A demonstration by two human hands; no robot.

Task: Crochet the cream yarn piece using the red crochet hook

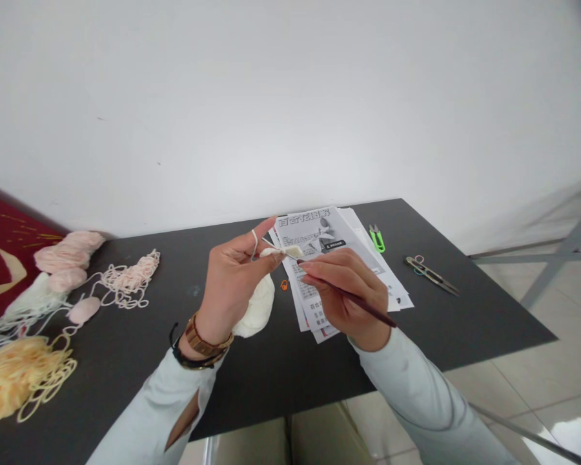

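craft wkspace, yarn (259,310), printed pgs (314,236), blk table (416,336), tiled flr (503,387)

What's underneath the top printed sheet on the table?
More paper sheets lie under the top printed sheet, with edges showing at the right and bottom, and the black table beneath. Their covered parts can't be seen, nor can their exact number.

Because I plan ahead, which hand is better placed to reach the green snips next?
Probably the right hand: it is nearer the green snips, though it holds the hook. The left hand, farther away, holds the cream piece.
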